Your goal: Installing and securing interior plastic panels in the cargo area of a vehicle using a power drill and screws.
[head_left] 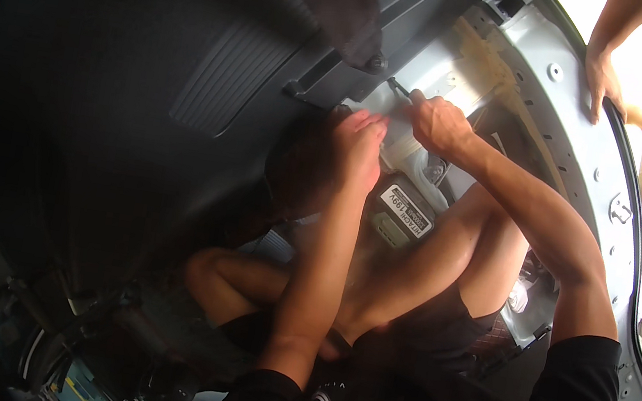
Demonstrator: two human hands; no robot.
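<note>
My right hand (438,125) is closed round a slim dark hand tool (398,88), its far end against the pale metal bodywork (431,76) of a car; the tool's exact kind does not show. Left of it, my left hand (358,144) is raised with bent fingers at the lower edge of a large dark trim panel (224,70). It is slightly blurred, and whatever its fingers grip is hidden. A dark block like a power-tool battery (391,228), with a white label, lies below both hands, beside my bare leg (431,271).
Dark fabric (342,4) hangs above my left hand. The curved metal body edge (587,141) runs down the right side. Another person's hand (602,83) rests on it from outside. Cables and small parts (81,389) lie at the lower left.
</note>
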